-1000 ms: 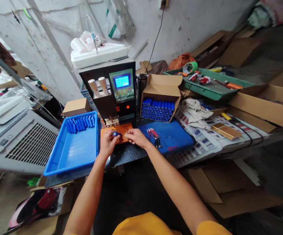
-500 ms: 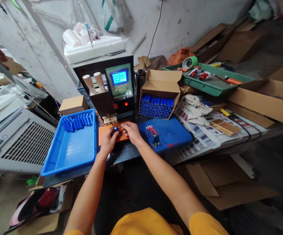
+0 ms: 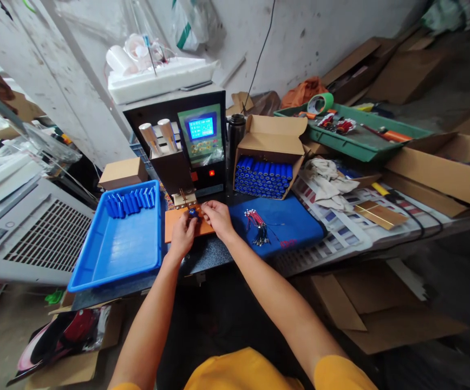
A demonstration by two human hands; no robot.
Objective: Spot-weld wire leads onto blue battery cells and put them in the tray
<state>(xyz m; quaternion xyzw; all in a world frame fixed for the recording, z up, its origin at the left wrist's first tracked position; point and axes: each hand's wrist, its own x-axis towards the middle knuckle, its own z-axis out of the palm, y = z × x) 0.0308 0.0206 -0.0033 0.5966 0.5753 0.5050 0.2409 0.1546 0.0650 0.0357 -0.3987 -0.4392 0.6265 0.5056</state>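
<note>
My left hand is closed on a blue cylindrical battery cell, its end facing up toward me. The cell is over an orange plate in front of a spot welder with a lit blue screen. Just right of the cell, my right hand is pinched; whatever is between its fingertips is too small to make out. The welder's thin electrodes stand just behind the cell. Red and black wire leads lie on a blue pad to the right.
On the left stands a blue tray with several blue cells at its far end. A cardboard box full of cells sits right of the welder, beside a dark flask. Farther right is a green tray holding tape and tools.
The view has shifted slightly. Both hands stay close together at the orange plate, with the cell still in the left hand and hardly moved.
</note>
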